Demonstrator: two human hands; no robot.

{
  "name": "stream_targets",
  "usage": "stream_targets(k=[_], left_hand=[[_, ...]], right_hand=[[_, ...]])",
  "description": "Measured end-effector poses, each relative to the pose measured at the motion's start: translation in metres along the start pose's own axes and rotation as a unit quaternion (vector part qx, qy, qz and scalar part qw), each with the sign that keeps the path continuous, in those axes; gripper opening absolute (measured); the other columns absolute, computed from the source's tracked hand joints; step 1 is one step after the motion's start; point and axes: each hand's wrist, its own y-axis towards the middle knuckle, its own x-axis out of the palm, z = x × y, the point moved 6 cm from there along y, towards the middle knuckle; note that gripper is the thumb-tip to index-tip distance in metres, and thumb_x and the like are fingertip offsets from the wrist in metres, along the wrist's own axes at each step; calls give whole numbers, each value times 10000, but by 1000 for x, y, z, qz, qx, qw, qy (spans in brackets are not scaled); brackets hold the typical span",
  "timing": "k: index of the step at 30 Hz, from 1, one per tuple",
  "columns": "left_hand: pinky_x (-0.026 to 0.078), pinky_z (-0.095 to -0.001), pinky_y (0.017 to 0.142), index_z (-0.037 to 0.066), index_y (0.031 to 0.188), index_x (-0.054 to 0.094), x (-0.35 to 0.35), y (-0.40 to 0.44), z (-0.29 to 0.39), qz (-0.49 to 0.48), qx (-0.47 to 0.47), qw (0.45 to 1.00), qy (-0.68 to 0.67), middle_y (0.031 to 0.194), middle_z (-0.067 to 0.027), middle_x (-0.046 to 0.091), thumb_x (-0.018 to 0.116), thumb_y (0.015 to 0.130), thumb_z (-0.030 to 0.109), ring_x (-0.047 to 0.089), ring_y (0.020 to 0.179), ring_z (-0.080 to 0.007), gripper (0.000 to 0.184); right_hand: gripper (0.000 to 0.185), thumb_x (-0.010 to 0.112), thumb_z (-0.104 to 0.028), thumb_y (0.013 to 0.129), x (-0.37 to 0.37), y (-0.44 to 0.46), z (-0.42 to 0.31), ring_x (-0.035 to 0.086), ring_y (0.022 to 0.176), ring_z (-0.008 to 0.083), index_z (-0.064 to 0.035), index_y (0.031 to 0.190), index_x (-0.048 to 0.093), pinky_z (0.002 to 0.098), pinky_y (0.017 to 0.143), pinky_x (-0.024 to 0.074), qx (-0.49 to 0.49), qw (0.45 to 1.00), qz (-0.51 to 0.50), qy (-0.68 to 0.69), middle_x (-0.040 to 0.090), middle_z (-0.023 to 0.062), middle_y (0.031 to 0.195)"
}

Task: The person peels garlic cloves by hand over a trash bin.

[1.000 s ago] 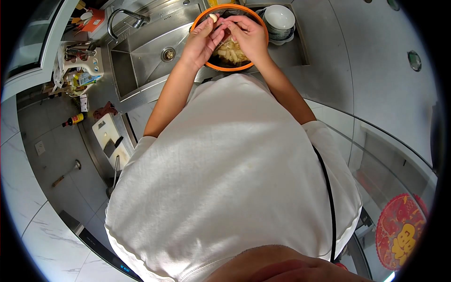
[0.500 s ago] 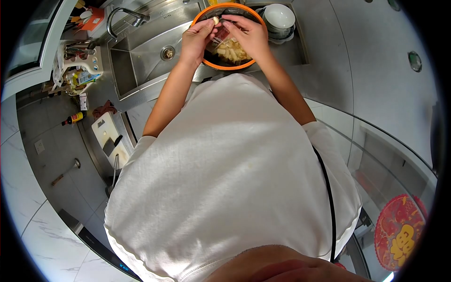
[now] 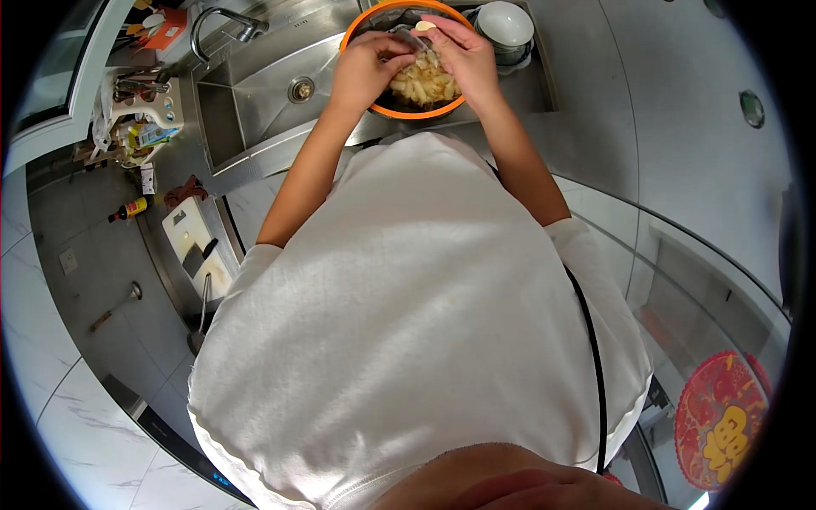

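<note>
An orange-rimmed bin (image 3: 348, 36) with a dark lining stands at the sink, and both my hands are over it. Between the thumb and fingers of my right hand (image 3: 470, 66) is a small pale garlic clove (image 3: 425, 26). My left hand (image 3: 364, 75) is to its left, fingers curled and thumb pressed in; what they pinch, if anything, I cannot make out. Pale yellowish scraps (image 3: 418, 88) lie inside the bin below my fingers, with some clear plastic film among them.
The steel sink (image 3: 255, 102) with its faucet (image 3: 246, 32) is on the left. White bowls (image 3: 507, 24) are stacked right of the bin. Further left are a utensil holder (image 3: 157, 106), a cutting board (image 3: 191, 225) with a dark-bladed knife, a sauce bottle (image 3: 132, 209) and a ladle (image 3: 119, 304).
The clove has passed from my left fingers to my right hand. My left hand has dropped lower toward the scraps, and the right hand has shifted slightly right.
</note>
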Motion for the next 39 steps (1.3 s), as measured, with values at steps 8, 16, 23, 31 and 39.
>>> stream_targets(k=[8, 16, 23, 31, 39], left_hand=[[537, -417, 747, 90, 1044, 748, 17, -3, 14, -22, 144, 987, 70, 852, -93, 703, 808, 799, 112, 668, 869, -302, 253], [566, -380, 925, 111, 1195, 728, 23, -1, 8, -77, 79, 983, 145, 1192, -105, 666, 733, 787, -41, 689, 1020, -298, 435], [594, -297, 861, 89, 1345, 648, 13, 1, 2, -56, 94, 994, -23, 1315, -87, 645, 666, 829, -154, 719, 1060, -207, 570], [555, -240, 681, 35, 1197, 735, 4, 4, -6, -39, -77, 944, -318, 1108, -33, 694, 730, 907, -47, 680, 866, -110, 301], [563, -208, 713, 41, 1213, 716, -1, -7, 10, -45, -140, 908, -393, 987, -35, 758, 726, 991, 171, 716, 880, -108, 257]], right_hand=[[292, 639, -170, 1044, -4, -7, -5, 385, 591, -4, -58, 1309, 692, 176, 517, 330, 8, 1000, 18, 24, 773, 24, 1097], [317, 623, -165, 1058, -18, -11, -11, 425, 572, -15, -40, 1346, 671, 156, 503, 313, 75, 993, 76, 53, 735, -10, 1015], [317, 608, -147, 1066, -19, -14, -24, 401, 560, -19, -34, 1356, 664, 162, 493, 285, 42, 994, 79, 63, 745, -8, 1026], [325, 612, -142, 1063, -24, -12, -14, 408, 560, -15, -36, 1366, 658, 159, 494, 295, 45, 993, 76, 78, 749, 9, 1036], [240, 697, -131, 1003, 16, -13, -23, 581, 719, 46, -42, 1219, 752, 211, 683, 504, -17, 999, -12, -45, 764, 20, 1014]])
